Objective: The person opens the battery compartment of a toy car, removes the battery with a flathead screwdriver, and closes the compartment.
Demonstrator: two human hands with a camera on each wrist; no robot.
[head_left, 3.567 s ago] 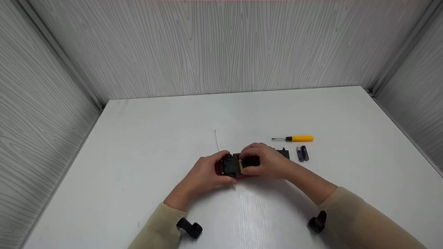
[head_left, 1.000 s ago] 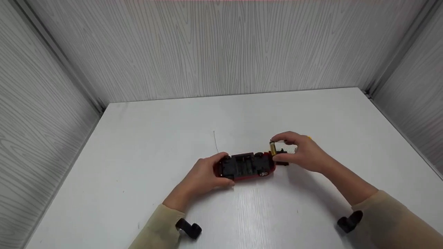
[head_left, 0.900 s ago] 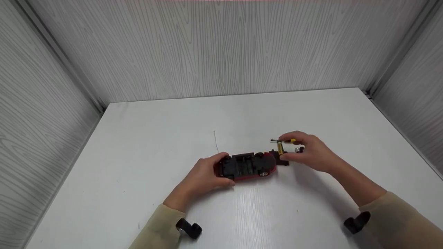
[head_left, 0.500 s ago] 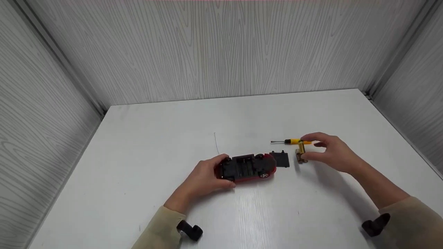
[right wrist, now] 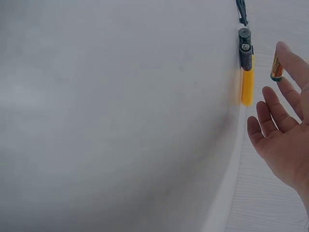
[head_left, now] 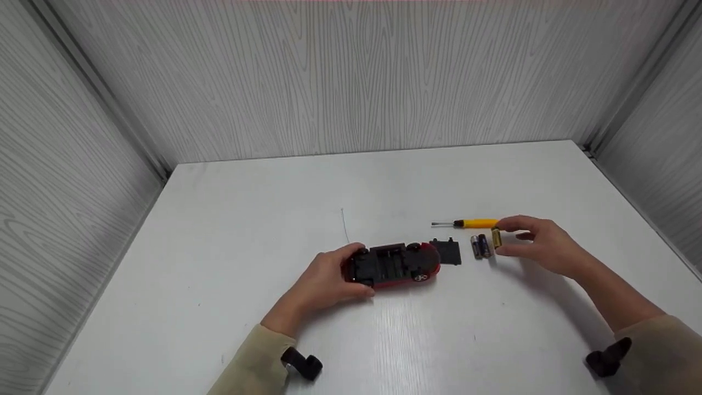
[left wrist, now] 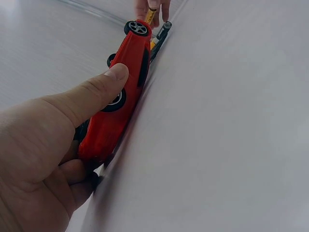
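Left hand [head_left: 323,282] gripping the rear end of a red toy car [head_left: 392,265], thumb laid along the red side in the left wrist view, other fingers curled under the far side. Car lying upside down on the white table [head_left: 274,219], black underside up, battery bay open and showing ribs. Thin wire aerial [head_left: 345,225] rising from the table just behind the left hand. Black battery cover [head_left: 447,252] flat on the table, just beside the car's front end, whether touching it hard to tell. Two dark batteries [head_left: 480,246] side by side, right of the cover and apart from it. Right hand [head_left: 540,247] low over the table right of those, thumb and forefinger pinching a gold battery [head_left: 496,239], held upright just beside the dark pair; remaining fingers spread loose and straight in the right wrist view. Yellow-handled screwdriver [head_left: 469,223] lying behind the batteries, blade pointing left, handle end close to the right forefinger. Beige sleeves on both forearms, a black mount strapped at each wrist. Pale wood-grain walls round three sides.
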